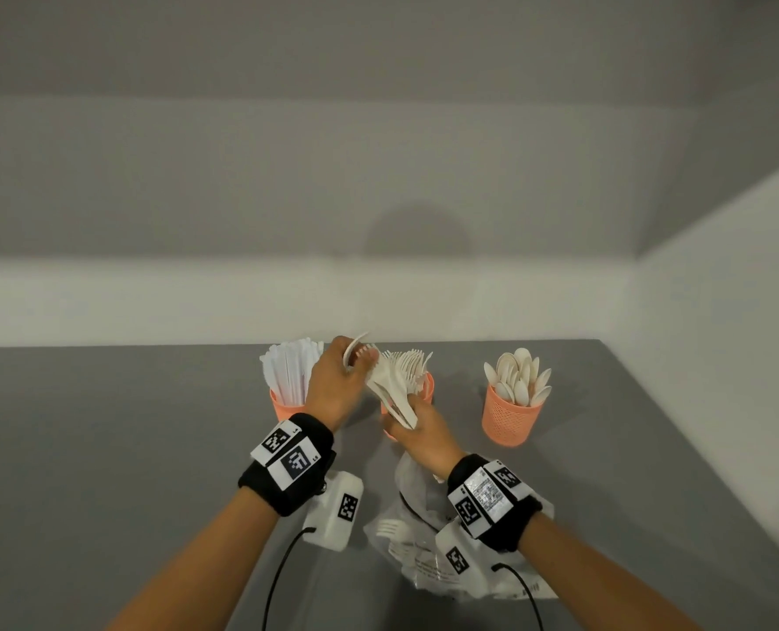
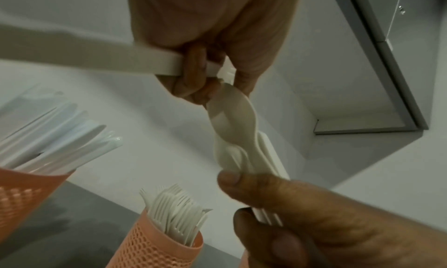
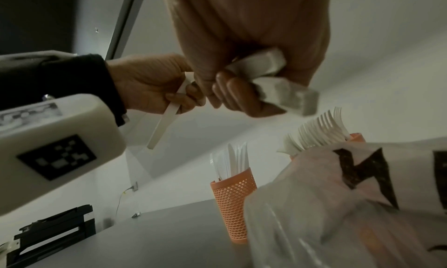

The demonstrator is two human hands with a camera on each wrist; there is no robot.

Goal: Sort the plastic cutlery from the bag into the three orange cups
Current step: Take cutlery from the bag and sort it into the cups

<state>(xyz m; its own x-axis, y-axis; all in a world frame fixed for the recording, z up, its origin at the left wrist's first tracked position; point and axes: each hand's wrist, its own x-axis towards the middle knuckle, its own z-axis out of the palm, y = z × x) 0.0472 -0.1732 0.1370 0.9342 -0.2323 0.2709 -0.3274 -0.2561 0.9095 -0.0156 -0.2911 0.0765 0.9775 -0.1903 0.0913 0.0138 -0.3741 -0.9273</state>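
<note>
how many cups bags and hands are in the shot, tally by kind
orange cups: 3 (knives, forks, spoons)
bags: 1
hands: 2 (left, right)
wrist bands: 2 (left, right)
total: 8

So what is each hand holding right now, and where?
Right hand grips a bundle of white plastic cutlery by the handle ends. Left hand holds one white plastic piece mid-handle and pinches the bundle's top.
</note>
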